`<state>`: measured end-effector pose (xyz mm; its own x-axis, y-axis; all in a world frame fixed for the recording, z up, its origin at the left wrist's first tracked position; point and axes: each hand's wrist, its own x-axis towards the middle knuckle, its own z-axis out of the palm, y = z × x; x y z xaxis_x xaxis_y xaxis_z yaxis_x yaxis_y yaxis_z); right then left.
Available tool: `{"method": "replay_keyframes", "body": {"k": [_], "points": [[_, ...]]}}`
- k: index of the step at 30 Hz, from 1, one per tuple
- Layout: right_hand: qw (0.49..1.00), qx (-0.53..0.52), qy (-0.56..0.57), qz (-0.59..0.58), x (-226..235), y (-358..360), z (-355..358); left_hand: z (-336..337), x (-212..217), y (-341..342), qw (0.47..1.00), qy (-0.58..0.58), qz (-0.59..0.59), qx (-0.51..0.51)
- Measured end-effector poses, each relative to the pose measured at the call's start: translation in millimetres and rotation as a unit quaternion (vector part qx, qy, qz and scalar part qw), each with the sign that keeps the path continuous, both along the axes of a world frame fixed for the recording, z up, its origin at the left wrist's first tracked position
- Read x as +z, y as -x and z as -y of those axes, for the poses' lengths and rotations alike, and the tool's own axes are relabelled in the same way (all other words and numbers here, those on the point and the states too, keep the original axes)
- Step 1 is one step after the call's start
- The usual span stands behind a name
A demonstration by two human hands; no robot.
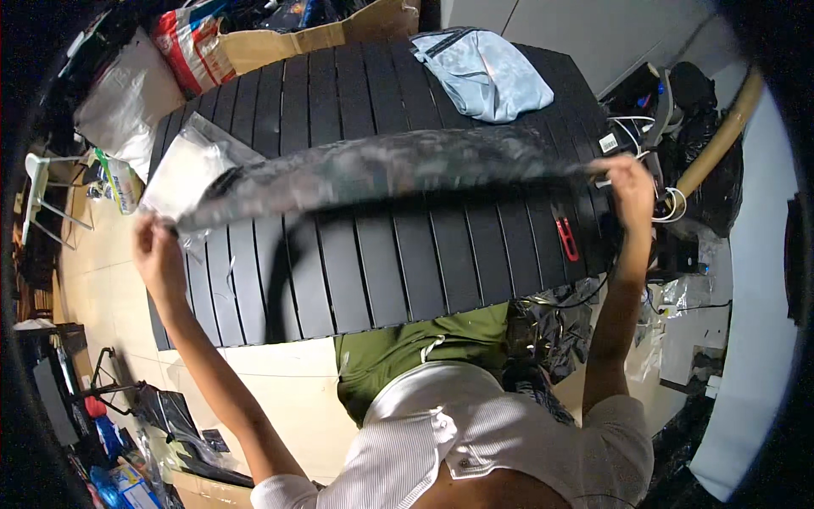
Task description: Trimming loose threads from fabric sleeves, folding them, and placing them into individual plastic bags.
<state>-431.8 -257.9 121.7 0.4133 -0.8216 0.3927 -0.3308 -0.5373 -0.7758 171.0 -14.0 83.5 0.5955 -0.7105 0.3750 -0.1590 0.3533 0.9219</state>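
Note:
A dark camouflage-patterned cloth (381, 170), blurred by motion, stretches lengthwise above the black slatted table (373, 288). At its left end, my left hand (159, 253) pinches a corner with closed fingers. The right end narrows to an edge gripped by my right hand (629, 191), also closed, over the table's right side. What sort of cloth article it is, I cannot make out. A dark strip hangs or casts a shadow beneath it. Beside my left hand lies a clear plastic packet (188, 174) with something pale inside. A red-handled tool (567, 239) rests near my right forearm.
A light blue folded cloth (496, 81) lies at the table's far right. Behind the table stands an open cardboard box (288, 47) beside a red and white bag (191, 51). Cables and a tan tube (721, 127) crowd the right side. A white stool (47, 191) stands far left.

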Motion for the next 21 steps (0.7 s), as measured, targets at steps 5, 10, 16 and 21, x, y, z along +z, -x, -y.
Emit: {"method": "replay_keyframes", "body": {"k": [5,10,16,21], "points": [[0.978,0.045,-0.198,-0.042,-46.0,-14.1,-46.9,-39.4,-64.3,46.1,0.982,-0.185,0.015,-0.033],[0.97,0.054,-0.187,-0.143,-74.5,-17.1,-74.6,-77.9,-81.2,71.7,0.948,-0.317,0.032,-0.023],[0.971,0.112,-0.202,-0.059,-77.4,0.7,-79.3,-104.7,-67.3,73.7,0.947,-0.319,0.007,-0.026],[0.97,0.039,-0.187,0.15,-68.7,-16.4,-62.8,-90.1,-57.4,60.2,0.969,-0.246,-0.017,0.013]]}}
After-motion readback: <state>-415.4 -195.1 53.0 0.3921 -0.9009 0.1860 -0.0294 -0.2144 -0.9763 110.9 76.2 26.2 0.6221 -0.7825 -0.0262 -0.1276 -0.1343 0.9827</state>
